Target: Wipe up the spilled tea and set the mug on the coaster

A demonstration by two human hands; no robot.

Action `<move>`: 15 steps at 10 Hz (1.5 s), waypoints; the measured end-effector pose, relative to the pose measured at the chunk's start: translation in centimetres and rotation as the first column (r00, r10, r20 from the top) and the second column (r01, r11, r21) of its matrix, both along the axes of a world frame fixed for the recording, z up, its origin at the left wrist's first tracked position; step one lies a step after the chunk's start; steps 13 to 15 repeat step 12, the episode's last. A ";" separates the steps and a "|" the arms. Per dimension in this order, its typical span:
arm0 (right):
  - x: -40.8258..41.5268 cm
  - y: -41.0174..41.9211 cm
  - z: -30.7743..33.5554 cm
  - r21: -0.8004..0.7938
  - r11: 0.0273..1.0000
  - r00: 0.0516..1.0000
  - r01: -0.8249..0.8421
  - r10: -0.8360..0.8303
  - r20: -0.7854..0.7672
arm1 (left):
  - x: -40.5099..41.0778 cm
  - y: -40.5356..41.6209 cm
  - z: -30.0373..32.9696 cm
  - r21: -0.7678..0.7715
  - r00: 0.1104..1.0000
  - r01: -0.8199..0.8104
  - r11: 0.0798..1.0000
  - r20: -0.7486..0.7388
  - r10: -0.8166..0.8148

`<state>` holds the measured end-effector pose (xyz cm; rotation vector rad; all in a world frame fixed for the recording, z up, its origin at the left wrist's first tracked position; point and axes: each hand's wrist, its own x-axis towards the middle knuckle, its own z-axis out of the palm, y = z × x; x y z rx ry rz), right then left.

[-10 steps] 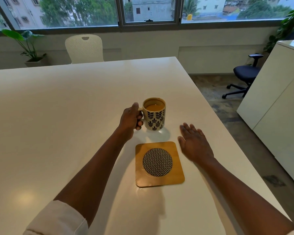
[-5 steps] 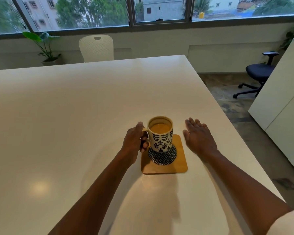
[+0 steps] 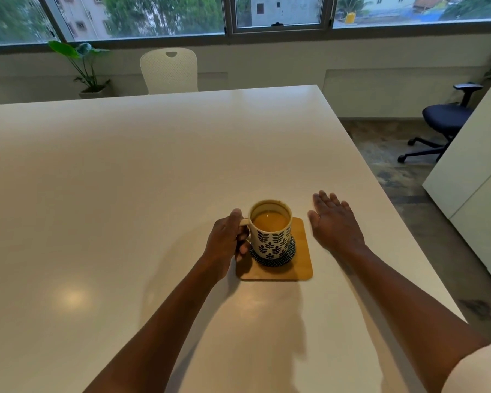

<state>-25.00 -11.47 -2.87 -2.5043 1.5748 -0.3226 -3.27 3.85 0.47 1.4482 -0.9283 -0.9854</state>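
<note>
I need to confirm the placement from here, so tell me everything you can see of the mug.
The mug is cream, apparently ceramic, printed with dark blue leaf sprigs. It stands upright on the dark woven disc in the middle of the square wooden coaster, near the table's right edge. It holds tan, milky tea well below the rim. Its handle points left, gripped by the left hand. The right hand lies flat beside the coaster, apart from the mug.

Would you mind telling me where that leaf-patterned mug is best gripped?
Probably by its handle, from the left: the mug stands upright on the coaster, nearly full of tea, handle pointing left, where the left hand already holds it.
</note>
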 end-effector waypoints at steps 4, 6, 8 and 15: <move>0.0 0.1 0.2 0.007 1.000 1.000 -0.007 0.007 0.008 | 0.2 0.0 0.3 -0.015 0.996 0.035 0.999 0.078 -0.033; -0.1 0.1 0.2 0.011 1.000 1.000 -0.009 0.009 0.004 | 0.0 0.1 0.3 -0.044 0.990 0.020 0.999 0.142 -0.013; 0.0 0.1 0.2 0.013 1.000 1.000 -0.014 0.014 -0.025 | 0.2 0.0 0.5 -0.084 0.955 -0.042 0.996 0.288 0.065; 0.3 0.5 0.8 0.039 0.999 1.000 -0.018 0.019 -0.017 | 3.8 -0.8 -1.0 -0.136 0.675 -0.274 0.952 0.678 0.292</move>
